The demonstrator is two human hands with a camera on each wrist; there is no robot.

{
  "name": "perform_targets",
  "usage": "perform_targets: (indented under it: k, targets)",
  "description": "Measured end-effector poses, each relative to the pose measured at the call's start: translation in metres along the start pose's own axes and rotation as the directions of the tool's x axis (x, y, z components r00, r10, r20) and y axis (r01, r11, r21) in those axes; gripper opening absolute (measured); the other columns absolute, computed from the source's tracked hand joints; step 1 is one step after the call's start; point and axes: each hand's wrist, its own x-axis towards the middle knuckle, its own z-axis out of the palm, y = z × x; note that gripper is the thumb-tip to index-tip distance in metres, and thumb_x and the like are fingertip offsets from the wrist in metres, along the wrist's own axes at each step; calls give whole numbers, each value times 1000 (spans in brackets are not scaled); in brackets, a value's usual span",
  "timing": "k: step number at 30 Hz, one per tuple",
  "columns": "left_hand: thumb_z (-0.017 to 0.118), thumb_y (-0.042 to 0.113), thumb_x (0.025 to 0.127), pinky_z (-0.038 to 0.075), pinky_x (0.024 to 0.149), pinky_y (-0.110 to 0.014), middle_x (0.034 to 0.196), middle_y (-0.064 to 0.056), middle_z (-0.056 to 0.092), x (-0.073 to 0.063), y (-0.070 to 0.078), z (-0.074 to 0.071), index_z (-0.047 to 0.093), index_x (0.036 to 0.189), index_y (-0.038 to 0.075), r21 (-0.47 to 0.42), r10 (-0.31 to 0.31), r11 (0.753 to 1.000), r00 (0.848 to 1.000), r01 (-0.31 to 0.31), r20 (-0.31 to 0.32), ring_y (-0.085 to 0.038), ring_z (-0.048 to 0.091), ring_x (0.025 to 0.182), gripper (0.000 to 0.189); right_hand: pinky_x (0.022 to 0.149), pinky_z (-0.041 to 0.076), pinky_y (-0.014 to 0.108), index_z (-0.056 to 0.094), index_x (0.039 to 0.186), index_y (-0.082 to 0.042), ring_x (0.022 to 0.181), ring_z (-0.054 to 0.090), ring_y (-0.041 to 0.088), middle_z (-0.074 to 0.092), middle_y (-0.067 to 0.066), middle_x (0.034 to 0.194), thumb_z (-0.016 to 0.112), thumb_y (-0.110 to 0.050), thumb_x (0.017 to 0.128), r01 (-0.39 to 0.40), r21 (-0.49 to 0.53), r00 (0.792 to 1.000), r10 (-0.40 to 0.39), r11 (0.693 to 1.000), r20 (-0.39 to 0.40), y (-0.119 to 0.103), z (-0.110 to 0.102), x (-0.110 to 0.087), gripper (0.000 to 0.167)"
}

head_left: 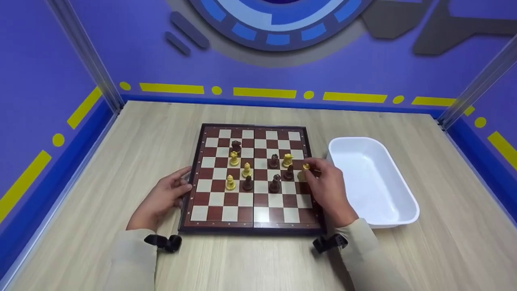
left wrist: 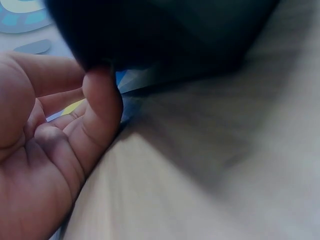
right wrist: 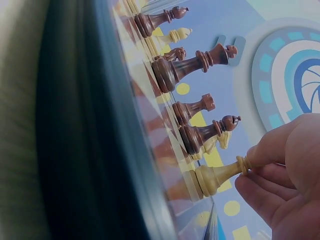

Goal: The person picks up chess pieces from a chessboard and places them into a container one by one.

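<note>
A chessboard (head_left: 264, 202) of dark red and cream squares lies on the table, bearing several dark and yellow pieces. My left hand (head_left: 161, 198) is at its left side, with thumb and index fingertips touching the edge. At the right edge, my right hand (head_left: 329, 188) pinches the upper part of a yellow chess piece (right wrist: 212, 180) between thumb and fingers. The fingers hide its top; its base is on or just above the board. Closest to it are a dark bishop (head_left: 288, 173) and a yellow knight (head_left: 287, 160). A dark king (right wrist: 187, 67) stands farther left.
A white plastic tub (head_left: 375, 182) stands right of the board, close to the right forearm. Purple-blue panels (head_left: 262, 72) border the wooden table (head_left: 222, 262) at the back and sides. More pieces, including a dark knight (head_left: 236, 146) and a yellow bishop (head_left: 247, 170), occupy the board's left half.
</note>
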Motion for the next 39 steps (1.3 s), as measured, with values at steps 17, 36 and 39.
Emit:
perform_targets:
  k: [17,36,39]
  targets:
    - [54,3,97,48,48,-20,93,2,52,-2,0,1,29,153,11,-5,-7,1000,1000,7,3,-4,49,59,62,85,58,38,69,113,-7,100,69,24,70,10,109,66,-6,88,-27,40,999,26,999,21,-10,-13,-1,25]
    - [54,3,97,48,48,-20,93,2,52,0,2,1,30,153,11,8,4,1000,1000,-4,-2,-4,50,60,61,88,58,33,68,115,-5,102,67,21,68,9,111,66,-6,90,-49,109,998,43,993,56,-18,-31,0,26]
    - [54,3,97,48,48,-21,92,2,52,-1,0,1,29,153,10,9,-6,1000,1000,6,4,-5,49,59,62,86,58,33,69,115,-4,101,68,22,69,10,109,67,-6,89,-58,116,997,52,992,61,-17,-37,-2,26]
